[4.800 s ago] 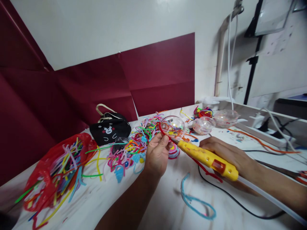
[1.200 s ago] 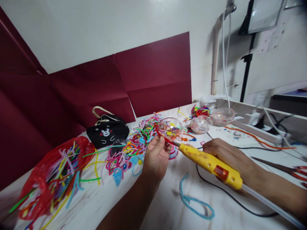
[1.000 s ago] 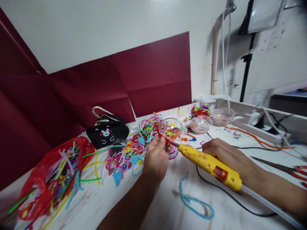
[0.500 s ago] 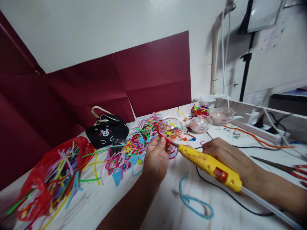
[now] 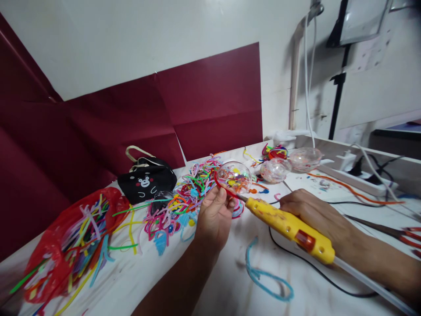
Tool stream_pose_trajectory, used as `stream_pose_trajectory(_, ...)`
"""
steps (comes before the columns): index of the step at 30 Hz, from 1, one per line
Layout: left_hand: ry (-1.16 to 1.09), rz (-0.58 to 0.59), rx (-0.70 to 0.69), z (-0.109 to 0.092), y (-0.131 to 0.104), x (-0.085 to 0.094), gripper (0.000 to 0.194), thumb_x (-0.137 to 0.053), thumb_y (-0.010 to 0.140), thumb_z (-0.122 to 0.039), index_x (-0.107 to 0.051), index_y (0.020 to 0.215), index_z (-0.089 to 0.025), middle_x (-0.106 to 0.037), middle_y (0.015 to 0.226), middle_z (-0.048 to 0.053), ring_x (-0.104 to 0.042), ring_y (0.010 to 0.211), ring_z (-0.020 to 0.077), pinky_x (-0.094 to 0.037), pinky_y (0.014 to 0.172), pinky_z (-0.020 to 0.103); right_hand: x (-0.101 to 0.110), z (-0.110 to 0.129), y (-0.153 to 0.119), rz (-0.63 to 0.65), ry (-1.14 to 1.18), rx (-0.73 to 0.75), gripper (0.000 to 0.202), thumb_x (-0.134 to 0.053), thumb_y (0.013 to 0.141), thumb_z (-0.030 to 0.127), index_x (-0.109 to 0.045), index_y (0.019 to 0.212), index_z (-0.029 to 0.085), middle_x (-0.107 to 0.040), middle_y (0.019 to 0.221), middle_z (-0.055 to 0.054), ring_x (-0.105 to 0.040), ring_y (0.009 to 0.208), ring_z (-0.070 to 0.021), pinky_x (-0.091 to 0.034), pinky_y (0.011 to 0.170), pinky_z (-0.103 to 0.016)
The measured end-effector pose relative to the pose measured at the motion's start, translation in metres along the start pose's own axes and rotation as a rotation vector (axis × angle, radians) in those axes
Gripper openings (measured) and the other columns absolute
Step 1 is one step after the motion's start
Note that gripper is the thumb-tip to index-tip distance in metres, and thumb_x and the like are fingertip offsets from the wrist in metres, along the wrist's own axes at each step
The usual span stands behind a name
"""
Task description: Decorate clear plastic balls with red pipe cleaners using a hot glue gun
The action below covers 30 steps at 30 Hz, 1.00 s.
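Observation:
My left hand [image 5: 215, 215] pinches a clear plastic dome [image 5: 241, 175] at its near left edge, where a red pipe cleaner [image 5: 221, 186] runs along the rim. My right hand [image 5: 305, 210] is closed round a yellow glue gun [image 5: 286, 226], with a clear glue stick [image 5: 368, 283] out of its back. The gun's metal nozzle points left, at the red pipe cleaner close to my left fingertips; whether it touches is too small to tell. On the table below lies a bent blue pipe cleaner [image 5: 271, 287].
A pile of colourful pipe cleaners [image 5: 197, 184] lies behind my left hand. Further left are a red bag [image 5: 49, 245] and a black pouch [image 5: 148, 180]. Clear domes [image 5: 275, 170], a power strip [image 5: 358, 175] and scissors [image 5: 378, 226] lie to the right; a black cord [image 5: 315, 270] crosses the table.
My right hand and the glue gun have shifted slightly right, drawing the nozzle back a little from my left fingertips. My left hand and the dome are nearly still.

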State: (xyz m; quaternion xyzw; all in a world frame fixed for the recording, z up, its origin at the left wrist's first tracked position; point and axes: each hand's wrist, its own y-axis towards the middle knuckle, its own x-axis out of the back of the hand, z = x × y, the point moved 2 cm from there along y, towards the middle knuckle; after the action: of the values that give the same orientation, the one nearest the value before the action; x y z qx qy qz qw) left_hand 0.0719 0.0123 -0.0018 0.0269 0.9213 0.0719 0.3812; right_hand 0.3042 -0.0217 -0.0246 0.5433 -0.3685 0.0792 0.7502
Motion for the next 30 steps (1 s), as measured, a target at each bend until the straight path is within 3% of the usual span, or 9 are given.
stream_pose_trajectory(11, -0.016, -0.028, -0.003, -0.0022, 0.0006, -0.0011, 0.02, -0.089, 0.076, -0.016, -0.069, 0.078, -0.019, -0.07, 0.079, 0.0, -0.062, 0.073, 0.0125, -0.044, 0.066, 0.025, 0.0006, -0.0012, -0.0034, 0.016, -0.02, -0.023, 0.021, -0.052, 0.1, 0.025, -0.062, 0.119, 0.025, -0.068, 0.108, -0.012, -0.066, 0.098, -0.0313, -0.055, 0.083, -0.048)
stream_pose_trajectory(25, -0.038, -0.029, -0.004, -0.0008, -0.0016, -0.0044, 0.032, -0.101, 0.059, -0.02, -0.072, 0.073, -0.018, -0.071, 0.075, 0.0, -0.061, 0.069, 0.0108, -0.046, 0.062, 0.021, -0.0005, 0.0011, -0.0002, 0.015, -0.03, 0.009, 0.02, -0.045, 0.105, 0.023, -0.054, 0.122, 0.03, -0.065, 0.106, -0.009, -0.063, 0.096, -0.0304, -0.051, 0.083, -0.048)
stream_pose_trajectory(30, -0.006, -0.041, -0.001, 0.0007, -0.0019, -0.0036, 0.031, -0.099, 0.062, -0.021, -0.072, 0.075, -0.017, -0.07, 0.075, 0.001, -0.062, 0.072, 0.0118, -0.045, 0.063, 0.022, -0.0013, 0.0023, 0.0015, 0.006, -0.03, 0.031, 0.017, -0.043, 0.108, 0.029, -0.054, 0.121, 0.029, -0.065, 0.104, -0.009, -0.063, 0.095, -0.0302, -0.05, 0.081, -0.048)
